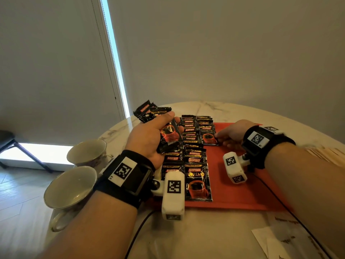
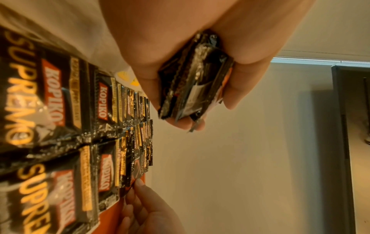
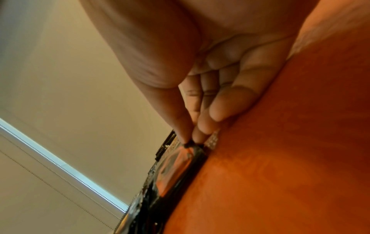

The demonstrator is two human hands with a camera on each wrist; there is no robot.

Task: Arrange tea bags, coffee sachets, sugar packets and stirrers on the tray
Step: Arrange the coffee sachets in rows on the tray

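Left hand [image 1: 149, 139] clenched round spare Kopiko sachets [image 1: 169, 136], supply above red tray [image 1: 242, 193]. Right hand [image 1: 233, 134] pinches sachet [image 1: 208, 136] corner on tray, likely squaring it to overlapped rows [image 1: 194, 159].

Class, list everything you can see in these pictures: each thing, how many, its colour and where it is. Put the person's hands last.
Tray: one, red, on the table.
Laid coffee sachets: many, black, overlapping rows on the tray's left part.
Held coffee sachets: a bundle, black, in the left hand.
Cups: two, pale, left of the tray.
Table: one, white marble.
Papers: white, near right.
Left hand: grips the bundle.
Right hand: pinches a laid sachet's edge.
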